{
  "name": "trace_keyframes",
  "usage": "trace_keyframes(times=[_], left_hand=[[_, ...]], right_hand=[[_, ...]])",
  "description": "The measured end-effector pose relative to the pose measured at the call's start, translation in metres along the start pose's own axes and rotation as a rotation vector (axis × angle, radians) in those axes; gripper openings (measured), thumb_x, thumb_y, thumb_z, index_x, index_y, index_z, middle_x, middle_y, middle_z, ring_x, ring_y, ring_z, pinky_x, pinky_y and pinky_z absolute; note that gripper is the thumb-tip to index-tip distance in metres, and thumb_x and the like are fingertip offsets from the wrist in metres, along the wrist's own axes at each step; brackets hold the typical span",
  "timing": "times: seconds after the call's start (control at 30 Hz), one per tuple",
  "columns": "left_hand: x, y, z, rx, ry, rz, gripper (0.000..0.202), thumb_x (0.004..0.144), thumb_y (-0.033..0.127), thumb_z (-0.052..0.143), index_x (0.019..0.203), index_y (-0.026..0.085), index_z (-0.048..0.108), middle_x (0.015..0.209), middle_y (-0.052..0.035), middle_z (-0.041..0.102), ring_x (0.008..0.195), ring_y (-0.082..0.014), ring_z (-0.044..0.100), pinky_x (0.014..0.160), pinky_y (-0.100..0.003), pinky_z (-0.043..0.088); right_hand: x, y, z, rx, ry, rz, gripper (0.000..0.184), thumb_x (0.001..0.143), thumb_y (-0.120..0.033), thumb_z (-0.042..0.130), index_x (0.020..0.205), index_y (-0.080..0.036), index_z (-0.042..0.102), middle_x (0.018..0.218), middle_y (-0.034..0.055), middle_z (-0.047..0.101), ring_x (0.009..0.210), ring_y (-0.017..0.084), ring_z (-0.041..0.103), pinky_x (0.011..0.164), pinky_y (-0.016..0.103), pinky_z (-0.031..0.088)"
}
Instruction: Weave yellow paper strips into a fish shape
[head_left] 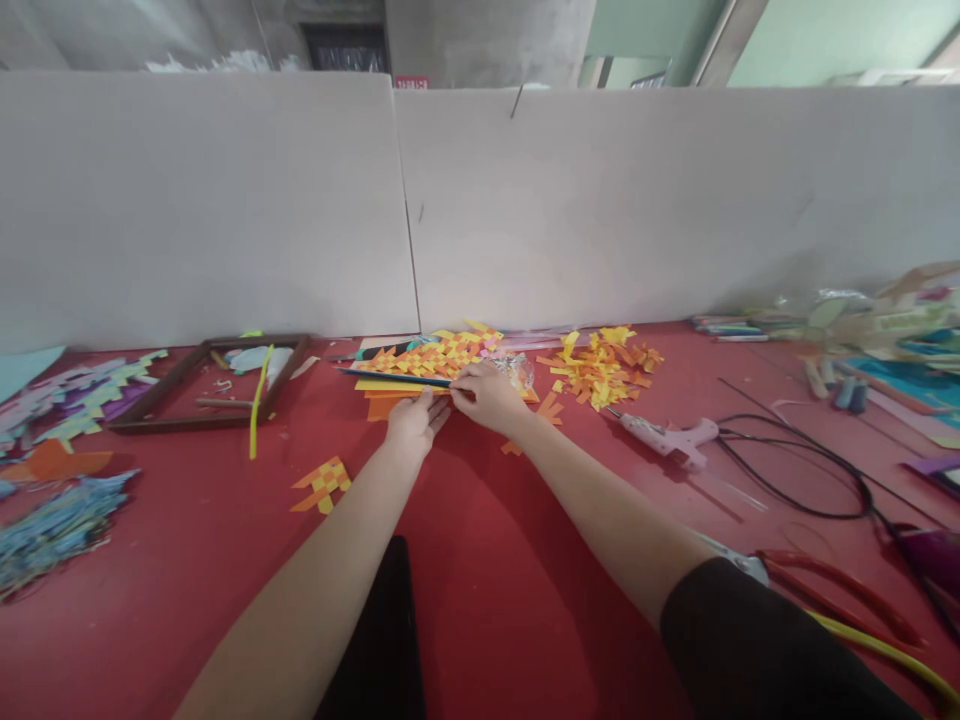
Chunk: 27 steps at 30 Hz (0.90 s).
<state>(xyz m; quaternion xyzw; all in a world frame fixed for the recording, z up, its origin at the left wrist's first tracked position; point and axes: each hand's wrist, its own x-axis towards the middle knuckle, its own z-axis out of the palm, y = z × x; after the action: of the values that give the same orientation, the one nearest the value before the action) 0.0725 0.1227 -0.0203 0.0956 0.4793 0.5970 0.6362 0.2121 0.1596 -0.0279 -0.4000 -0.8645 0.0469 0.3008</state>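
Observation:
A slim dark pencil-like stick (394,377) lies nearly level across orange and yellow paper sheets (379,405). My right hand (487,398) is closed, its fingertips pinching the right end of the stick. Just below, my left hand (416,420) touches the front edge of the sheets, fingers stretched out and thumb up near the stick. Behind the stick rests a woven strip of orange and yellow paper (442,352). A clear, shiny wrapper (521,370) is partly hidden by my right hand.
Paper scraps (600,365) heap up right of my hands, near a pink glue gun (667,440) with its black cord. Red-handled pliers (840,590) lie at the right front. Leftward are a small woven piece (324,485) and a brown frame (210,430). A white board (600,200) stands behind.

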Motion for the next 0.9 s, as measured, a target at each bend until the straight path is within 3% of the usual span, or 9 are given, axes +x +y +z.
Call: trace_keyframes(times=[0.1,0.3,0.4,0.47,0.53,0.6,0.73,0.9], left_hand=[[-0.005,0.004,-0.001,0.025,-0.009,-0.001,0.036,0.093,0.033,0.059,0.124,0.016,0.057,0.124,-0.0106,0.06,0.104,-0.0231,0.063,0.087,-0.044,0.055],[-0.012,0.009,-0.002,0.06,0.005,-0.057,0.034,0.093,0.032,0.06,0.123,0.016,0.058,0.122,-0.0103,0.061,0.102,-0.0221,0.063,0.085,-0.042,0.056],[-0.018,0.007,0.003,0.035,0.041,-0.088,0.026,0.095,0.034,0.056,0.109,0.013,0.062,0.1,-0.0075,0.066,0.082,-0.0166,0.065,0.072,-0.034,0.057],[-0.022,0.006,0.008,0.003,0.048,-0.068,0.025,0.096,0.036,0.053,0.092,0.014,0.062,0.077,-0.0033,0.062,0.062,-0.0116,0.06,0.062,-0.028,0.056],[-0.026,0.004,0.011,-0.034,0.058,-0.014,0.022,0.097,0.033,0.051,0.088,0.016,0.06,0.069,-0.0003,0.059,0.055,-0.0087,0.056,0.06,-0.024,0.055],[-0.027,0.003,0.013,-0.065,0.083,0.038,0.016,0.097,0.03,0.053,0.099,0.016,0.061,0.081,-0.0015,0.064,0.064,-0.0099,0.06,0.064,-0.026,0.056],[-0.021,0.002,0.011,-0.08,0.11,0.071,0.032,0.094,0.032,0.058,0.122,0.016,0.058,0.12,-0.0098,0.061,0.098,-0.0204,0.064,0.082,-0.04,0.056],[-0.009,0.009,0.004,-0.023,0.059,-0.005,0.034,0.094,0.032,0.059,0.124,0.016,0.057,0.123,-0.0106,0.06,0.103,-0.0225,0.063,0.086,-0.043,0.055]], right_hand=[[0.001,0.003,0.001,0.023,0.0,0.0,0.014,0.089,-0.021,0.064,0.085,-0.02,0.077,0.09,0.0065,0.071,0.09,0.02,0.061,0.091,0.036,0.044],[0.004,0.008,0.004,0.036,0.003,0.023,0.016,0.091,-0.016,0.06,0.084,-0.019,0.075,0.088,0.0072,0.072,0.087,0.02,0.063,0.084,0.033,0.046],[0.005,0.008,0.004,0.018,0.003,0.004,0.02,0.093,-0.014,0.055,0.085,-0.017,0.073,0.09,0.0097,0.07,0.089,0.021,0.061,0.091,0.037,0.044],[0.006,0.007,0.005,0.006,-0.003,-0.007,0.02,0.092,-0.013,0.055,0.083,-0.016,0.072,0.09,0.0106,0.069,0.09,0.022,0.06,0.093,0.038,0.043],[0.007,0.007,0.007,-0.001,-0.007,-0.006,0.019,0.09,-0.013,0.056,0.08,-0.016,0.072,0.088,0.0101,0.069,0.088,0.022,0.059,0.091,0.037,0.044],[0.008,0.007,0.008,-0.002,-0.001,0.003,0.018,0.089,-0.011,0.057,0.079,-0.016,0.072,0.087,0.0099,0.069,0.087,0.021,0.059,0.089,0.036,0.044],[0.007,0.007,0.011,0.013,0.036,0.036,0.015,0.086,-0.01,0.061,0.078,-0.016,0.071,0.088,0.01,0.07,0.088,0.022,0.06,0.09,0.036,0.043],[0.007,0.007,0.013,0.048,0.07,0.078,0.013,0.082,-0.009,0.066,0.074,-0.017,0.071,0.083,0.007,0.071,0.086,0.021,0.061,0.086,0.033,0.044]])
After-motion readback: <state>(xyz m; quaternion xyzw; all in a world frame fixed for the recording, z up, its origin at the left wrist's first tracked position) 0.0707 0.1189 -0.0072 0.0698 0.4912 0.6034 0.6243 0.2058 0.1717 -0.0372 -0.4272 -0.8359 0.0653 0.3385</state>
